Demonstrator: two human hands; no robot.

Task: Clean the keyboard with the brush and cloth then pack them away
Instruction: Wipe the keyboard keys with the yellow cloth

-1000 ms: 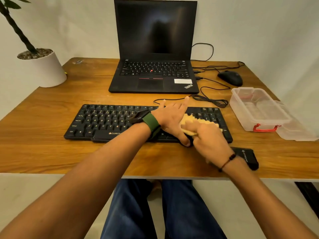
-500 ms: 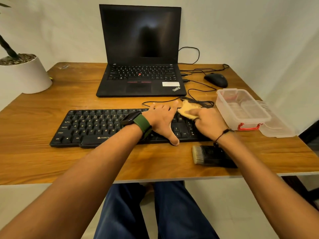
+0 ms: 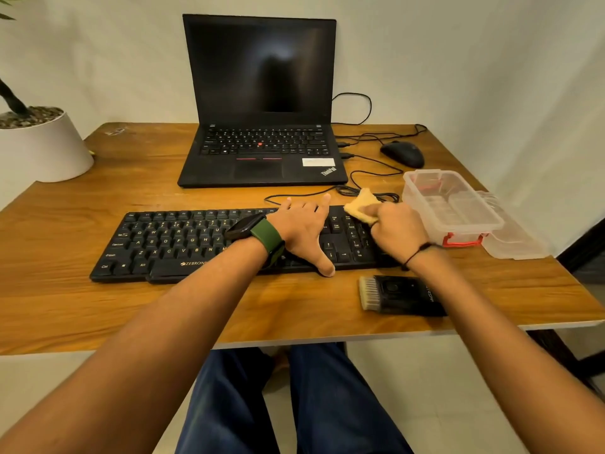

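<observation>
Head view: one keyboard [image 3: 183, 247], long axis left to right, lay on your bench [image 3: 82, 309]. Your left hand [image 3: 302, 229] rested flat, fingers straight, on it. Your right hand [image 3: 397, 231] pinched one yellow cloth [image 3: 361, 204] over its right end. One brush [image 3: 401, 294] lay nearer you, bristles leftward. One clear box [image 3: 451, 204], lidless, held nothing discernible.

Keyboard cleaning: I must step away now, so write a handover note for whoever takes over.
Left hand: flat on the keyboard, steadying it.
Right hand: grips the yellow cloth at the keyboard's far right corner.
Brush: lies on the table in front of the keyboard's right end, untouched.
Clear box: open at the right, its lid beside it.
Done: wiping is under way.
Left: finish wiping, brush if needed, pack cloth and brush into the box.
</observation>
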